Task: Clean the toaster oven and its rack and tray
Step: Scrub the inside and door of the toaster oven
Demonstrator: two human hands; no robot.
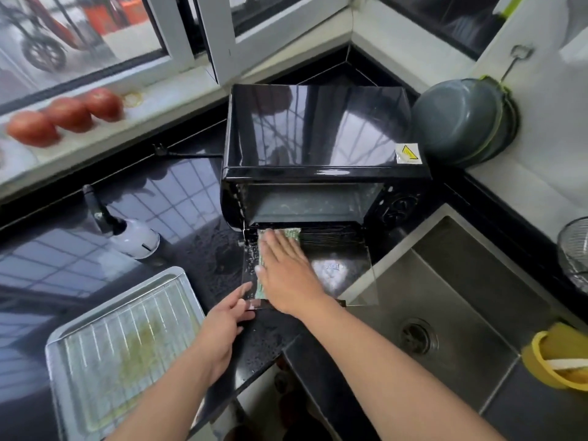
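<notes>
Flat and spread, her right hand (286, 275) presses a green cloth (288, 233) onto the open oven door (343, 275); left hand (222, 326) pinches the door handle (259, 303).

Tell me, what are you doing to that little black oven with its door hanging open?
A person is cleaning the toaster oven. The right hand presses a green scrubbing pad flat on the open glass door, which is wet and soapy. The left hand steadies the door's front edge. The tray with the rack lying in it sits on the counter to the left, still looking greasy.
</notes>
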